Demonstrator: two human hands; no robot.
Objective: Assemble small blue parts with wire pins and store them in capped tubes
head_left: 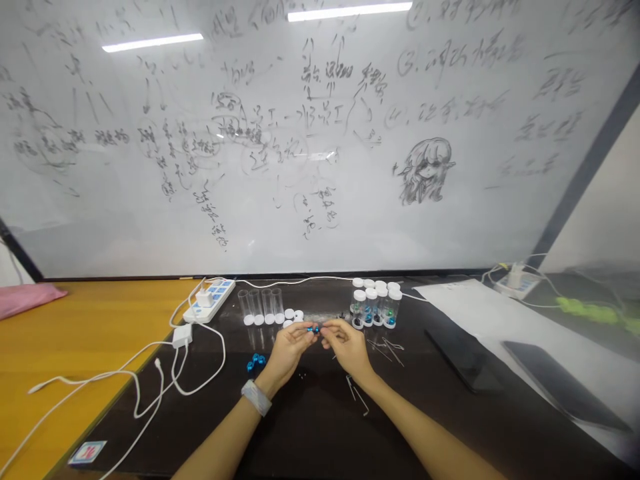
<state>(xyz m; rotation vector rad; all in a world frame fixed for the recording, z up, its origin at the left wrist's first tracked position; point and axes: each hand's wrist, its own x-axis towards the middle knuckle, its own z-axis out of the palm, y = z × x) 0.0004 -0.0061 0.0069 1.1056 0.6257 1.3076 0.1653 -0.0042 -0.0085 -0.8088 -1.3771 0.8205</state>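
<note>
- A whiteboard (350, 233) covered in black writing stands behind my work, with strip lights reflected in it.
- The dark tabletop (320, 440) lies under my hands; a yellow surface (100, 313) adjoins it on the left.
- Near the board, a white power strip (217, 300) trails cables, well apart from my fingers.
- My left hand (290, 353) and right hand (347, 347) meet just above the tabletop, thumbs and fingers pinched together from either side.
- Four clear tubes (255, 307) stand beyond my left hand; capped vials (371, 308) cluster beyond my right.
- Bent metal rods (361, 400) lie beside my right forearm, and blue balls (256, 359) beside my left wrist.
- Clamped between both sets of fingertips is a small blue piece (313, 330); its finer details are too small to tell. I judge it wants a light, steady pinch, one hand bracing while the other adjusts, low over the table in case it slips.
</note>
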